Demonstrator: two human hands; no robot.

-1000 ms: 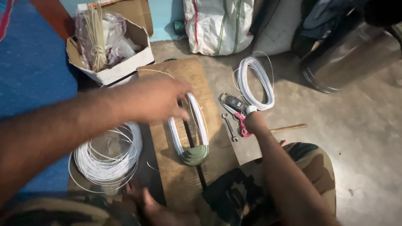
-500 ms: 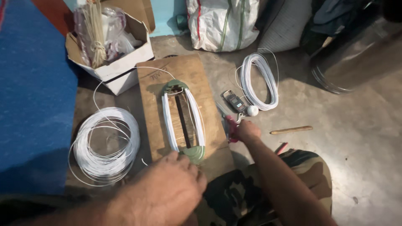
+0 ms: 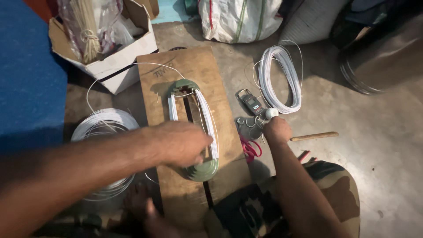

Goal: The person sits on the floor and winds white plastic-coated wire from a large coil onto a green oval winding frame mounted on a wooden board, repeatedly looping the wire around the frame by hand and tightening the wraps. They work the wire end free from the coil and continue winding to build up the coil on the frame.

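Observation:
A wooden board (image 3: 194,66) lies on the floor with a green oval former (image 3: 200,171) on it, wound with white wire (image 3: 208,119). My left hand (image 3: 180,143) reaches across the former's lower part, blurred, with its fingers curled on the wire. A loose strand (image 3: 94,88) runs from the former's top in an arc to a big coil of white wire (image 3: 103,125) at the left. My right hand (image 3: 276,129) rests as a fist on the floor right of the board, a small white round piece (image 3: 272,113) at its fingertips.
A second white wire coil (image 3: 282,77) lies at the right, with a small handheld scale (image 3: 251,102), red-handled pliers (image 3: 250,149) and a wooden stick (image 3: 313,136) near it. A cardboard box (image 3: 125,55) of bagged sticks stands at the back left, a white sack (image 3: 238,20) behind. My camouflage-clad knee (image 3: 326,194) is at the lower right.
My left hand has circled the former: from its top one second ago, down to the near end, now up over its lower right side. My right hand stayed beside the board.

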